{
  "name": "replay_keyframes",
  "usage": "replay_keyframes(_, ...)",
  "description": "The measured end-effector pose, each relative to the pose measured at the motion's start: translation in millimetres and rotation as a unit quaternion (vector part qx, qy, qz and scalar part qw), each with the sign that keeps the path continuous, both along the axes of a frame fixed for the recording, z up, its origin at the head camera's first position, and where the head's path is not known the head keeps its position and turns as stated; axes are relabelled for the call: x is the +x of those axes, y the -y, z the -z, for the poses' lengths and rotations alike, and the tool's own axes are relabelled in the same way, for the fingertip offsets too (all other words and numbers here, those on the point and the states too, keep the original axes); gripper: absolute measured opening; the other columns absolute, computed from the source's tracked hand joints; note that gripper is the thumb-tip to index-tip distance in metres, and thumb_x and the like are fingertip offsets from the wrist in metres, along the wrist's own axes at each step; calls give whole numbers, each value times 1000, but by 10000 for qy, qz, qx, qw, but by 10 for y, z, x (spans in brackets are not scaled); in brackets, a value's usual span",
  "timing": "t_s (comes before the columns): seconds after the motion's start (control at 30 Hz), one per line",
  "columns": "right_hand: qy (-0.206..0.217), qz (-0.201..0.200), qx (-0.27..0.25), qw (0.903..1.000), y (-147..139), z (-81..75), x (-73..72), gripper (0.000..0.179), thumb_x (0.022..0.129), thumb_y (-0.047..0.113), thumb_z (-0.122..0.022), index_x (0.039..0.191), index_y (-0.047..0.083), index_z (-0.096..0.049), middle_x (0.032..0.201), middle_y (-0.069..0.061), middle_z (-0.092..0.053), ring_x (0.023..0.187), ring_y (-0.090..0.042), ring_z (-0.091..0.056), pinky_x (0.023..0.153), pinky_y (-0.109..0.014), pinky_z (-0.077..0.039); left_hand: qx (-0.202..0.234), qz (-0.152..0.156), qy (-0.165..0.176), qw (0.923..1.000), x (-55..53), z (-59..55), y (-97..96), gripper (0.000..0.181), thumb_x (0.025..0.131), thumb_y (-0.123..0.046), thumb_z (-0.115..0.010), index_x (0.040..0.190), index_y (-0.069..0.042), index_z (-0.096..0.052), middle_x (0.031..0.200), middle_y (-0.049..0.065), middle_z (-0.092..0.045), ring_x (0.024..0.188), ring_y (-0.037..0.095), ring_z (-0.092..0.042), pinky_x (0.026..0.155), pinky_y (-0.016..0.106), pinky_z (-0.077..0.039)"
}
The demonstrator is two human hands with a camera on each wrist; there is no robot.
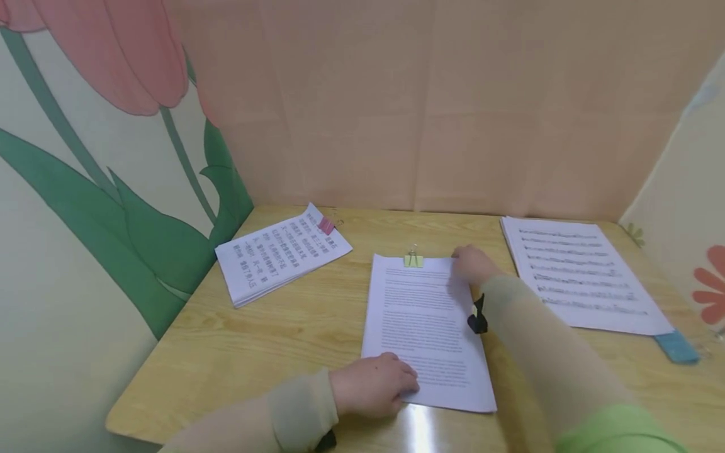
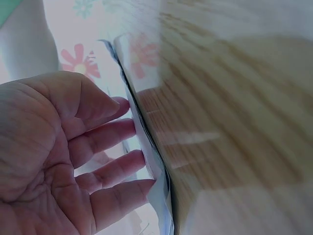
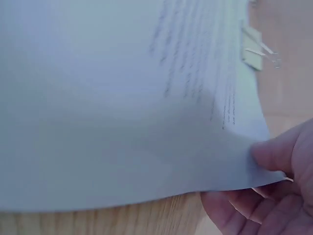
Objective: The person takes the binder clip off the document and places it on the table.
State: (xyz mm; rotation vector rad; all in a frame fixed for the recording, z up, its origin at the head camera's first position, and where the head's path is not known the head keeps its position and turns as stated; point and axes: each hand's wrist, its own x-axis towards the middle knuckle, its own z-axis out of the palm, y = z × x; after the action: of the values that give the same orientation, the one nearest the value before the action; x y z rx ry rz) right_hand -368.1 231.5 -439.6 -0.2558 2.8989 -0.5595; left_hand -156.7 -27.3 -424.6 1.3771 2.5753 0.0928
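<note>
A stack of printed sheets (image 1: pixel 425 327) lies on the wooden table, with a pale yellow-green binder clip (image 1: pixel 413 261) on its top edge. At the stack's far right corner is my right hand (image 1: pixel 474 265). Its thumb (image 3: pixel 274 152) presses on the top sheet while the other fingers curl underneath, pinching the corner. My left hand (image 1: pixel 370 384) rests at the near left corner; seen from its wrist, the fairly straight fingers (image 2: pixel 110 137) touch the paper, and the palm faces that camera.
To the left, a stack of Chinese text pages (image 1: pixel 277 261) carries a pink clip (image 1: pixel 326 226). Sheet music (image 1: pixel 583 274) lies on the right, and a blue item (image 1: pixel 676 347) sticks out under its near corner. Walls border the table (image 1: pixel 317 327) on the left, back and right.
</note>
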Motion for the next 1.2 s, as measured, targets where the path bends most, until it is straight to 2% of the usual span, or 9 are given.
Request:
replay_keyframes(0.23, -88, 195, -629, 9978, -6, -102, 148, 37, 101, 12, -36, 131, -1, -53, 134, -25, -51, 128, -45, -40, 106, -59, -29, 61, 15, -112, 9999, 17, 2, -3, 33, 84, -20, -67, 117, -20, -67, 120, -9, -62, 110, 10, -55, 94, 21, -42)
replay_keyframes(0.4, -156, 245, -1088, 9936, -31, -175, 226, 36, 102, 15, -37, 130, 1, -54, 135, -24, -51, 128, -43, -41, 104, -58, -32, 62, -38, -208, 9998, 1, 5, -21, 30, 83, -23, -66, 113, -23, -68, 115, -11, -63, 101, 9, -56, 84, 21, -45)
replay_keyframes(0.7, -246, 326, -1851, 9819, -144, -225, 311, 34, 102, 17, -41, 129, -2, -53, 130, -25, -53, 118, -39, -50, 93, -52, -43, 221, 35, 348, 9991, -218, -48, -68, 24, 93, -34, -60, 113, -25, -70, 106, -15, -65, 96, 1, -57, 81, 21, -43)
replay_keyframes(0.8, -184, 361, -2133, 9761, -172, -251, 378, 35, 102, 17, -42, 130, -1, -52, 130, -25, -53, 112, -36, -53, 84, -45, -48, 370, -307, 357, 9982, -296, -89, -65, 27, 93, -38, -60, 117, -26, -68, 109, -17, -65, 100, 3, -56, 85, 26, -39)
replay_keyframes(0.87, -105, 397, -2302, 9723, -179, -280, 435, 35, 103, 18, -43, 131, 0, -51, 130, -24, -53, 108, -33, -55, 80, -41, -50, 719, -771, 262, 9941, -373, -156, -48, 29, 94, -37, -60, 119, -26, -67, 110, -16, -65, 102, 6, -55, 88, 31, -38)
replay_keyframes(0.93, -65, 377, -2424, 9694, -176, -312, 496, 35, 103, 19, -43, 132, 0, -51, 128, -22, -55, 104, -31, -57, 76, -37, -50, 1307, -1421, 104, 9811, -479, -236, -18, 29, 94, -35, -60, 121, -25, -66, 111, -13, -65, 106, 10, -53, 94, 35, -37)
replay_keyframes(0.97, -59, 360, -2474, 9682, -172, -331, 526, 35, 103, 20, -44, 131, 1, -52, 126, -22, -56, 102, -30, -57, 75, -35, -50, 1685, -1764, 30, 9698, -543, -273, 4, 29, 94, -32, -61, 122, -24, -65, 111, -10, -64, 107, 13, -53, 95, 37, -37)
replay_keyframes(1.1, -141, 258, -2641, 9640, -146, -414, 647, 31, 102, 19, -46, 125, 1, -56, 116, -20, -61, 92, -26, -59, 70, -33, -49, 2947, -2977, -246, 9077, -812, -367, 108, 42, 92, -26, -65, 133, -22, -57, 126, 2, -53, 118, 23, -43, 101, 44, -31)
replay_keyframes(1.2, -157, 197, -2729, 9617, -125, -486, 740, 30, 102, 19, -47, 124, 2, -57, 113, -19, -62, 90, -25, -60, 70, -33, -50, 3236, -3509, -304, 8782, -991, -386, 174, 63, 90, -26, -69, 146, -22, -40, 138, 8, -42, 126, 29, -35, 104, 48, -28)
